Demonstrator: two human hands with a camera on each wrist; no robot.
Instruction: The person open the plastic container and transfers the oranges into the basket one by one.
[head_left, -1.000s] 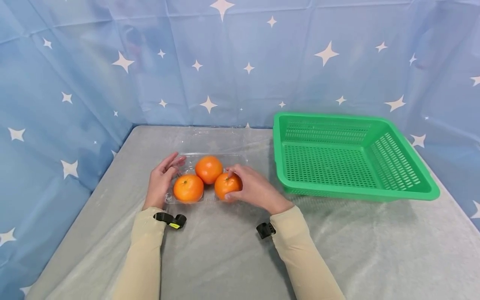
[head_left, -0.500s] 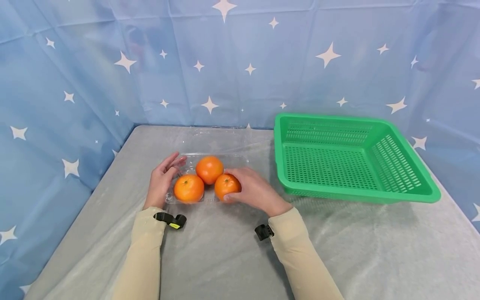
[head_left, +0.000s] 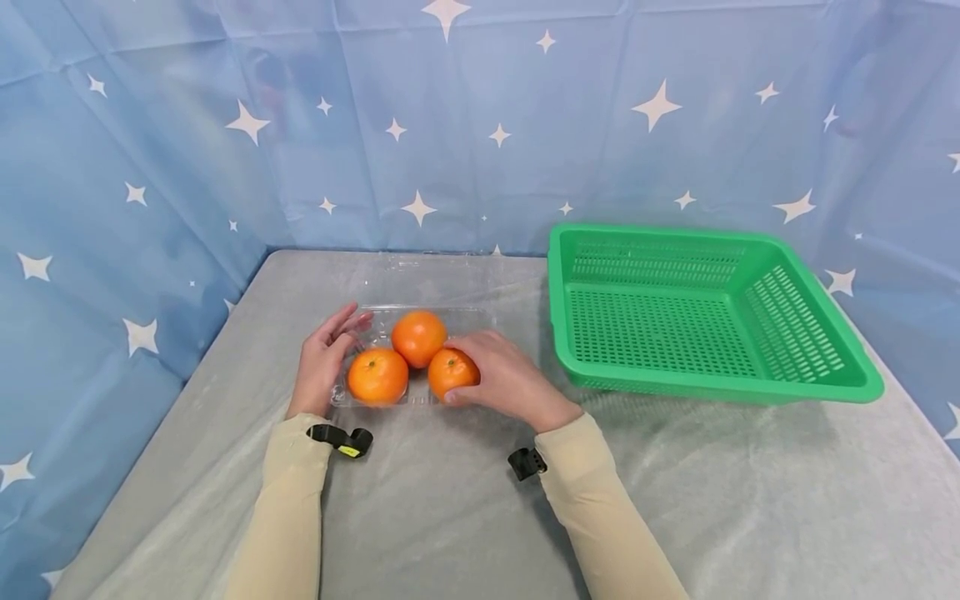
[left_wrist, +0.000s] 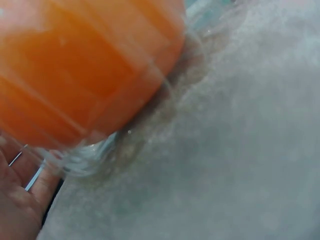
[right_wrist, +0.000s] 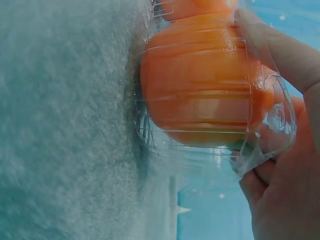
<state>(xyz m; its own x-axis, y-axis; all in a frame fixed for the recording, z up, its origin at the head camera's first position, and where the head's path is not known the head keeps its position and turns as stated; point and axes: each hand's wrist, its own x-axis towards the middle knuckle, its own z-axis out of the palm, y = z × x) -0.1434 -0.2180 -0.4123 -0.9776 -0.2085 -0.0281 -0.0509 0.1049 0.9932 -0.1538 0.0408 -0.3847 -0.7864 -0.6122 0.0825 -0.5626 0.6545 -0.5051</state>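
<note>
Three oranges sit in a clear plastic clamshell box [head_left: 480, 319] whose lid [head_left: 442, 279] lies folded open toward the back. One orange [head_left: 377, 377] is at the front left, another [head_left: 418, 339] is behind, and the third [head_left: 453, 375] is at the front right. My right hand [head_left: 510, 375] grips this right orange, thumb at its near side and fingers around its far side. In the right wrist view, the thumb lies on that orange [right_wrist: 200, 80] above the box wall. My left hand [head_left: 322, 358] rests at the box's left side, its fingers loosely bent around the edge.
A green perforated plastic basket [head_left: 712, 387] stands to the right, behind my right forearm. Grey cloth [head_left: 420, 517] covers the table. A blue curtain with white stars [head_left: 562, 125] hangs behind and at the left.
My right fingers have slid deeper around the right orange's far side, and the hand has shifted slightly left. The orange has turned or moved a little left. My left hand stays in place.
</note>
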